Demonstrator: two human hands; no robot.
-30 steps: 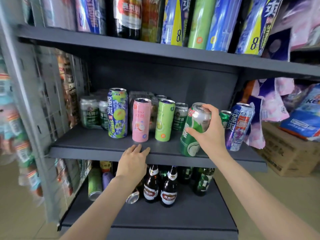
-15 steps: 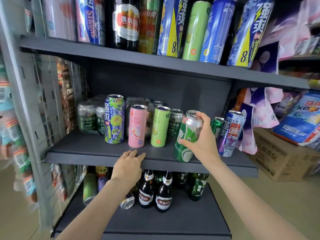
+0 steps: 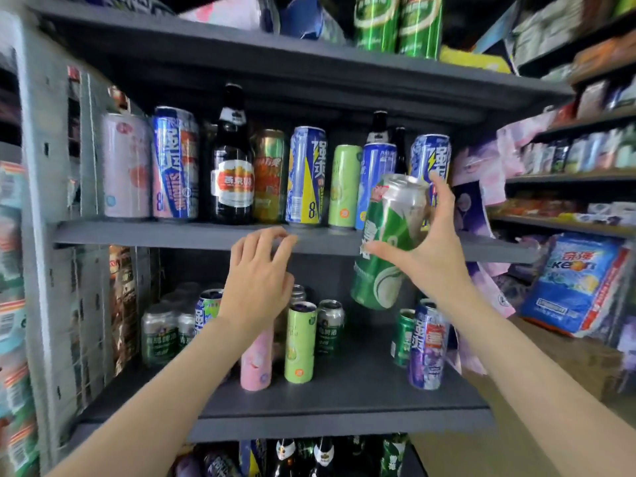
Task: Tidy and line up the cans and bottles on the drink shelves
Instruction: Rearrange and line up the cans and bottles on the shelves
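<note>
My right hand [image 3: 434, 249] grips a tall green and silver can [image 3: 385, 249], tilted and held in the air in front of the upper shelf's front edge [image 3: 165, 234]. My left hand [image 3: 258, 280] is raised just below that edge, fingers loosely curled, holding nothing. On the upper shelf stand tall cans and a dark beer bottle [image 3: 232, 166] in a row. On the middle shelf [image 3: 344, 404] stand a pink can [image 3: 256, 359], a light green can [image 3: 300, 342], a purple can [image 3: 428, 349] and several green and silver beer cans [image 3: 159, 335].
A grey perforated side panel [image 3: 44, 215] bounds the shelves on the left. Dark bottles [image 3: 321, 457] stand on the lowest shelf. Snack packs, a blue bag [image 3: 574, 284] and a cardboard box [image 3: 581, 366] sit at the right. Green cans [image 3: 399, 24] stand on the top shelf.
My right hand lifted the green can off the middle shelf up to the level of the upper shelf. My left hand left the middle shelf's edge and rose. The view tilted upward.
</note>
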